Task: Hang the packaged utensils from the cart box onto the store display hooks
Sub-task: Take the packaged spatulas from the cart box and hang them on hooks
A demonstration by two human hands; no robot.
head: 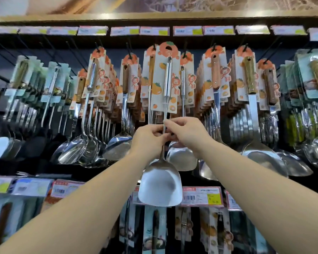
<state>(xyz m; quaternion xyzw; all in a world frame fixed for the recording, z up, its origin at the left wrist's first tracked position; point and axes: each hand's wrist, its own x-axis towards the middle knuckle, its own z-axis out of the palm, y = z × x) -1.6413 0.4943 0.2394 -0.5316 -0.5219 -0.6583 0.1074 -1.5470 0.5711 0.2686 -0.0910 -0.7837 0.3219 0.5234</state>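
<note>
While both hands pinch its thin steel shaft at the frame's centre, the packaged spatula [166,107] has its orange card top at a display hook [170,49]; whether it is seated, I cannot tell. Left hand [147,137] and right hand [186,132] grip it; the cart box is out of view, so what remains is unknown.

Little can be read: the backing card [166,77] of the steel spatula carries large orange Chinese characters beside printed oranges, too blurred to make out. The price tags [202,196] on the lower shelf rail show a barcode and small figures (all smeared), as are the top-rail tags [154,31].
</note>
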